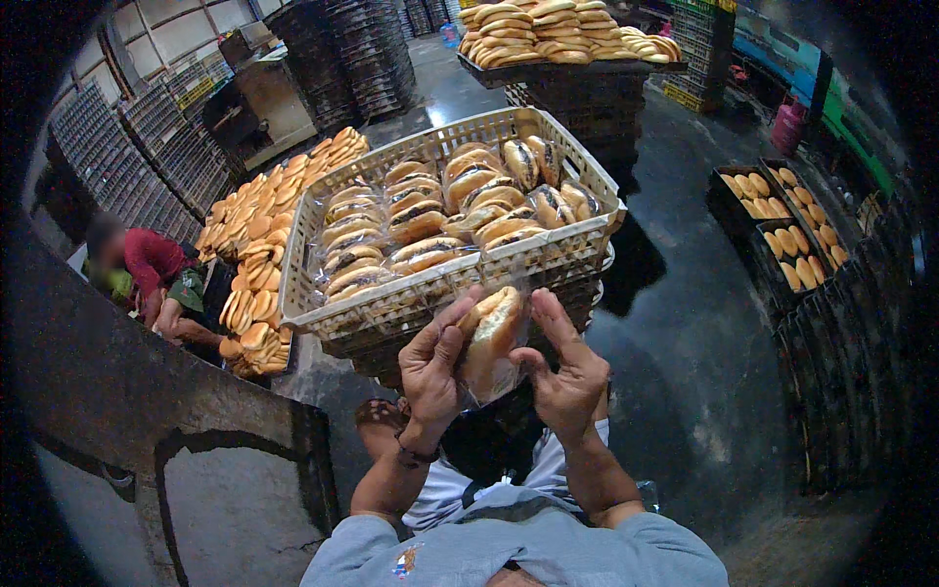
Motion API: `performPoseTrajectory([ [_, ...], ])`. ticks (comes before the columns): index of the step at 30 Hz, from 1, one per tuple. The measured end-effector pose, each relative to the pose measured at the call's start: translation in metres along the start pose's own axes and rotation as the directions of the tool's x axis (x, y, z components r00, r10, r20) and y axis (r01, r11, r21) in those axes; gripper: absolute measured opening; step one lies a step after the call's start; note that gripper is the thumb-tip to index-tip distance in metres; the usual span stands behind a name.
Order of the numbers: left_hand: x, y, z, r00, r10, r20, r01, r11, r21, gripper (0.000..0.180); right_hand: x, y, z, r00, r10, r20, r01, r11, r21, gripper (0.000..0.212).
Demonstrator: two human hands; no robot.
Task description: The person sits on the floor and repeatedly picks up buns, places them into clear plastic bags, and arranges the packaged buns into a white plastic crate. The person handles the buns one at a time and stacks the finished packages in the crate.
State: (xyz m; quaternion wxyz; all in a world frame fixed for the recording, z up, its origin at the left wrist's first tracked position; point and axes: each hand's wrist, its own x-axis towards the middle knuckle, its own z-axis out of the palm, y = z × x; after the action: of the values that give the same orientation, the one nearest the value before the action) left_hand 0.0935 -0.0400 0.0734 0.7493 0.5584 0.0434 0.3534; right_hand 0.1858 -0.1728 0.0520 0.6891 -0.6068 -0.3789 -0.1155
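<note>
Bread roll, one, clear-bagged; left hand, grip pinching it; right hand, grip spread; crate beyond

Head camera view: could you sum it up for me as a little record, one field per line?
Held item: one split bun in clear plastic
Left hand: gripping the bun's left side
Right hand: open beside the bun, fingers spread; whether the thumb touches the plastic is unclear
Ahead: pale crate of wrapped buns, many showing dark filling
Left: loose buns and a bent-over person in a red top
Far back: heaped buns
</note>
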Motion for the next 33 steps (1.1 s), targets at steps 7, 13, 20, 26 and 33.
performPoseTrajectory([
  [7, -0.005, 0.004, -0.015, 0.982, 0.063, 0.181, -0.085, 0.989, 0.119, 0.034, 0.003, -0.003, 0.011, 0.991, 0.073, 0.110, -0.080, 0.995, 0.062, 0.074],
  [13, 0.005, 0.010, -0.032, 0.900, 0.187, 0.394, -0.304, 0.917, 0.259, 0.029, 0.006, -0.018, 0.002, 0.965, 0.089, 0.248, -0.084, 0.996, -0.031, 0.075],
  [20, 0.005, 0.014, -0.043, 0.842, 0.109, 0.529, -0.364, 0.838, 0.407, 0.030, 0.002, -0.023, -0.008, 0.938, -0.011, 0.348, 0.037, 0.997, -0.070, 0.048],
  [26, -0.006, 0.008, -0.044, 0.915, 0.026, 0.403, -0.135, 0.961, 0.243, 0.036, 0.003, -0.015, -0.011, 0.937, -0.028, 0.348, 0.032, 0.999, -0.005, 0.034],
  [33, -0.017, 0.001, -0.049, 0.964, -0.252, 0.088, 0.239, 0.961, 0.142, 0.029, 0.010, -0.012, -0.019, 0.908, 0.229, 0.352, -0.236, 0.972, -0.023, 0.028],
])
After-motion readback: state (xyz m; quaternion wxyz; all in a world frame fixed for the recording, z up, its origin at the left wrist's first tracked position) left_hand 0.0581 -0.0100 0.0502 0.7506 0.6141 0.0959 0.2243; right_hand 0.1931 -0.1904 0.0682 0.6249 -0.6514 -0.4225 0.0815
